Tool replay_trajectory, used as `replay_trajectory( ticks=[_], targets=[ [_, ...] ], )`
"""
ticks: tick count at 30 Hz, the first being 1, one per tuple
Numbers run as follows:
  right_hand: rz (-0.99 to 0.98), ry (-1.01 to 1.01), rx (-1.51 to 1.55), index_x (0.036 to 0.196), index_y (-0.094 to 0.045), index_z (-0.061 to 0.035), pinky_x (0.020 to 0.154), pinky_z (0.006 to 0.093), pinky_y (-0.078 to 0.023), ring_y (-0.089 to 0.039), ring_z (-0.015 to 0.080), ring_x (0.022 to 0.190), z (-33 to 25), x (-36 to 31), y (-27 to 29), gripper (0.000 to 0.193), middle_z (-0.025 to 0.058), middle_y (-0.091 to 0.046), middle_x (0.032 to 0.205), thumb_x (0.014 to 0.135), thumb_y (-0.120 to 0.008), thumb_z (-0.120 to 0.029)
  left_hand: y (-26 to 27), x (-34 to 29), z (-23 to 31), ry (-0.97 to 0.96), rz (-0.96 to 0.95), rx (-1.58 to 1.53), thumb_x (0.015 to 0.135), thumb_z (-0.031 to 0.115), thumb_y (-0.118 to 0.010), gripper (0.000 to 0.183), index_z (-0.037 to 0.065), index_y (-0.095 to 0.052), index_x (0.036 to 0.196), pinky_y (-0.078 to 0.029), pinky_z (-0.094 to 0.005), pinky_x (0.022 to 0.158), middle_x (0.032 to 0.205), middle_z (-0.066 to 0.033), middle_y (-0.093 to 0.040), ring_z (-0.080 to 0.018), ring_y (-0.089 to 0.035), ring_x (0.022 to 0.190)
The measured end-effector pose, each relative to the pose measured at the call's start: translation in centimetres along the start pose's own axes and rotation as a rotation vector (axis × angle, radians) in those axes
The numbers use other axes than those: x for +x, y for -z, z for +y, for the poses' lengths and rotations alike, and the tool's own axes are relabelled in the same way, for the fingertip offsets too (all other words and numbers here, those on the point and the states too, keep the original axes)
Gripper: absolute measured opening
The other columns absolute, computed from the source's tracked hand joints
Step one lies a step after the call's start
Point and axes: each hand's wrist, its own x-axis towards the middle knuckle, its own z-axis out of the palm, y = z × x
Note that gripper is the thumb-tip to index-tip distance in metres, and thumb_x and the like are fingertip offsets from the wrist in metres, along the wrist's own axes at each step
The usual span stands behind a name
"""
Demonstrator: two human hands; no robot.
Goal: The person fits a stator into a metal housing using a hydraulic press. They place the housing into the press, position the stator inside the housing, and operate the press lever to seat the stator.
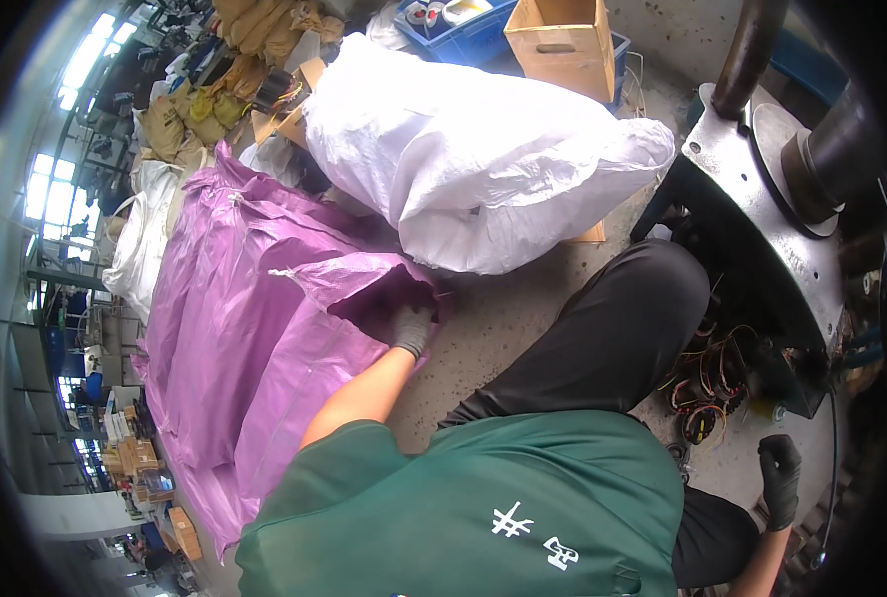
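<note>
My left hand (410, 330), in a grey glove, reaches into the dark mouth of a large purple woven sack (264, 328). Its fingers are hidden in the shade inside, so I cannot tell what they touch. On the other side, my right hand (781, 480) hangs low beside my leg in a dark grey glove. Its fingers are curled in, and nothing shows in them. Closest to it are several round wire-wound coils, perhaps motor stators (700, 425), with loose yellow and red wires, lying on the floor.
A full white woven sack (493, 159) bulges just beyond the purple one. A heavy metal machine with a thick plate (752, 189) and round columns stands at the right. Behind are a cardboard box (563, 60), a blue crate (463, 35) and piled brown sacks (254, 30).
</note>
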Motion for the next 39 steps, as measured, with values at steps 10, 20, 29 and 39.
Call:
replay_trajectory(
  ticks=[10,20,29,39],
  targets=[
    [-0.016,-0.478,0.133,0.127,-0.064,-0.0045,0.060,0.0298,-0.053,-0.061,0.0127,0.075,9.5,-0.3,0.9,0.040,0.0052,-0.068,0.108,0.087,-0.063,-0.004,3.1,10.7,-4.7,-0.124,-0.535,0.768,0.094,0.029,-0.057,0.037,0.006,-0.071,0.119,-0.055,-0.0483,0.095,0.123,-0.0234,-0.069,-0.0398,-0.068,0.110],
    [-0.055,-0.799,0.333,0.162,-0.033,-0.0217,0.064,0.0377,-0.057,-0.070,0.0211,0.084,8.1,-1.5,2.5,0.080,0.0151,-0.060,0.138,0.095,-0.068,-0.046,4.3,11.4,-3.1,-0.350,-0.588,0.899,0.092,0.022,-0.057,0.034,0.005,-0.069,0.119,-0.055,-0.0473,0.093,0.119,-0.0228,-0.069,-0.0395,-0.068,0.107],
    [-0.077,-0.431,0.379,0.146,-0.053,0.0009,0.087,0.0348,-0.054,-0.063,0.0167,0.098,12.1,-0.8,1.3,0.058,0.0087,-0.068,0.115,0.097,-0.072,-0.025,6.4,8.6,-2.9,-0.584,-0.612,0.924,0.090,0.016,-0.057,0.032,0.004,-0.068,0.118,-0.056,-0.0464,0.091,0.116,-0.0223,-0.069,-0.0392,-0.068,0.104],
    [-0.172,-0.458,0.283,0.138,-0.057,0.0026,0.092,0.0318,-0.053,-0.064,0.0176,0.102,8.5,0.0,-1.1,0.050,0.0081,-0.068,0.111,0.091,-0.072,-0.005,10.0,1.3,-1.9,-0.958,-0.639,0.794,0.088,0.009,-0.057,0.032,0.004,-0.066,0.118,-0.056,-0.0455,0.089,0.112,-0.0217,-0.069,-0.0389,-0.069,0.100]
  ],
)
